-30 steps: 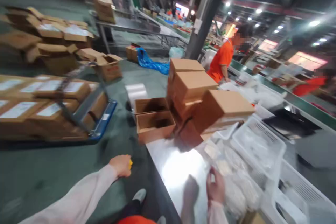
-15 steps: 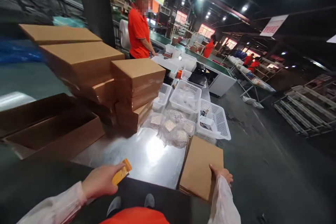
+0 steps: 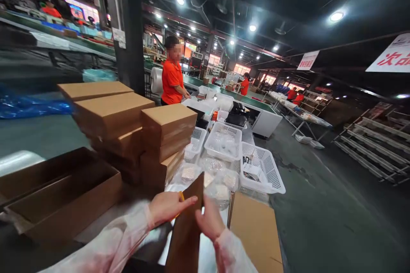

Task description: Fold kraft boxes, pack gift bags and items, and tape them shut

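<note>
A flat brown cardboard piece stands on edge, tilted, between my two hands over the metal table. My left hand is closed on its left side, thumb lying across the near face. A small yellow object shows behind that hand, mostly hidden; its kind is unclear. My right hand, slightly blurred, holds the cardboard from the right, thumb on its edge. To the right lies a stack of flat cardboard. Bubble-wrapped pale items sit just beyond my hands.
Closed brown boxes are piled on the left, behind an open carton. White perforated baskets stand along the table's right side. Across the table is a person in an orange shirt. A rack stands at far right.
My right hand has left the stack and moved left with a cardboard piece. My left hand, with the yellow object, has moved right and up to grip it. The view has tilted upward.
</note>
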A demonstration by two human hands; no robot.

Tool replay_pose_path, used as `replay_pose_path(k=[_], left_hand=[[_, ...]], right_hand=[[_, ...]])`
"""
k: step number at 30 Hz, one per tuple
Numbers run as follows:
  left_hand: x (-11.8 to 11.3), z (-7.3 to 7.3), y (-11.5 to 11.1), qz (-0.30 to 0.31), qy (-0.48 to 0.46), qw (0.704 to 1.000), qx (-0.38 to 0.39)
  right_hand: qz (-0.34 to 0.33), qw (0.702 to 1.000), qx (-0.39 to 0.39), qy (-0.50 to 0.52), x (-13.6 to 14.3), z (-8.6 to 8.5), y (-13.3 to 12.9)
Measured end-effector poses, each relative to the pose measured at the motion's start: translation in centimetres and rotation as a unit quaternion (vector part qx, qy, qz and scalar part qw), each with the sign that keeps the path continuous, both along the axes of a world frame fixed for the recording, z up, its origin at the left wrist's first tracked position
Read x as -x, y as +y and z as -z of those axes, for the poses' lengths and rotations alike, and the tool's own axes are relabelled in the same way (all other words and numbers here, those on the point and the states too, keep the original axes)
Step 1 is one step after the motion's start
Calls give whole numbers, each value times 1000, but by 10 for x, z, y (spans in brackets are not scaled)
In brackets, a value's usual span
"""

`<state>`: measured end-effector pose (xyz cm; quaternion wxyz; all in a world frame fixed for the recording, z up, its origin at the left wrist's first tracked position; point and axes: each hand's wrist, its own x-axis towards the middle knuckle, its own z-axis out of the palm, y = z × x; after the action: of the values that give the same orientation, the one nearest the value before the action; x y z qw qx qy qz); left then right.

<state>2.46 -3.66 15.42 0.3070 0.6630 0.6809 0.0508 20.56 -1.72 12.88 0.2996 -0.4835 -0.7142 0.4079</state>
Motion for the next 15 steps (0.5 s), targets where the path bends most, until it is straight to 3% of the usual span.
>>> replay_pose_path(k=[3,6,9,12,15], left_hand=[[6,28,11,-16,2,999,33],[13,49,14,-37,-41,997,51],[11,54,12,-64,-53,996,27],[8,55,11,-77,-60,995,-3],[13,64,12,-80,-40,995,-35]], right_hand=[[-66,985,161,9,37,40,-12],[-52,956,272,97,40,70,-16],[28,963,215,157,29,80,-13],[97,964,138,207,9,77,-4],[116,956,161,218,-14,74,3]])
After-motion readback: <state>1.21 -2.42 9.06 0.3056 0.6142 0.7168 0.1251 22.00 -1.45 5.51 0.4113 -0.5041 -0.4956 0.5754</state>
